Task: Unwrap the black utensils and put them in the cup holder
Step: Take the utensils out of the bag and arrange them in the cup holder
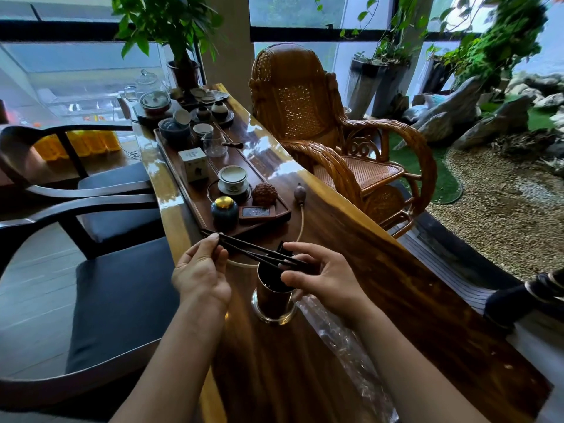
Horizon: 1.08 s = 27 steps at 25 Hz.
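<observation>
Both hands pinch the black utensils [253, 250], left hand [201, 273] at ten o'clock, right hand [323, 276] at four, their length lying crosswise above the cup holder [273, 300] on the tabletop [396, 270].

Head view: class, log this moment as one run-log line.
left hand: gripping black utensils | right hand: gripping their other end | cup holder: upright, below | wrapper: on table

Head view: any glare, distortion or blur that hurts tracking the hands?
Head view: window glare streaks the glossy table; wide-angle bending warps the chair at the edges; left hand, right hand and black utensils stay sharp; clear wrap barely visible.
</observation>
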### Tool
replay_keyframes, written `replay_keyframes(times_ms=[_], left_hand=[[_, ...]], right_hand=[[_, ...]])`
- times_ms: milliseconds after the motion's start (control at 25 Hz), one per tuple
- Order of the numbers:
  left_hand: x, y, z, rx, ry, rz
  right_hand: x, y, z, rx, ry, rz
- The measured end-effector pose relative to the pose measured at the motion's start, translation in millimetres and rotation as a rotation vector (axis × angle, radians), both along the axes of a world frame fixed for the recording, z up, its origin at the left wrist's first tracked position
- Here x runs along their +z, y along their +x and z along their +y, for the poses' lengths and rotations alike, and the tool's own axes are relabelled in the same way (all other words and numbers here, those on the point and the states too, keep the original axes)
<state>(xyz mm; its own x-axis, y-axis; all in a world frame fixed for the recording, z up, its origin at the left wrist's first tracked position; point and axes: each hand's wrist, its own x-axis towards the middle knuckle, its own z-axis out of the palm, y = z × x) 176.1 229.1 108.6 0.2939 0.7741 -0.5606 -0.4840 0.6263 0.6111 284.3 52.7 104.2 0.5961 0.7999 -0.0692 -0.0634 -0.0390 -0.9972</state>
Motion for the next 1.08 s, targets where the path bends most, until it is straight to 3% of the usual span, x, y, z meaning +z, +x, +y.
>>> replay_keyframes(times_ms=[200, 440, 680, 840, 1080], left_hand=[[-3.1, 7.3, -10.0, 0.068, -0.022, 0.075], [-6.7, 10.3, -14.8, 0.065, -0.068, 0.073], [-17.4, 8.6, -21.1, -0.152, -0.135, -0.071], [-38.1, -3.2, -23.5, -0.291, 0.127, 0.157], [-78.0, -22.8, -43.0, -0.663, 0.763, 0.605]], right_hand=[[-10.2, -18.3, 7.3, -0.429, 0.102, 0.171], [-19.5, -28.0, 0.3, -0.480, 0.001, -0.121], [11.7, -5.7, -9.5, -0.568, -0.056, -0.330], [46.9, 25.1, -30.7, -0.463, -0.274, -0.600], [61.5, 43.5, -8.0, -0.209, -0.522, -0.997]])
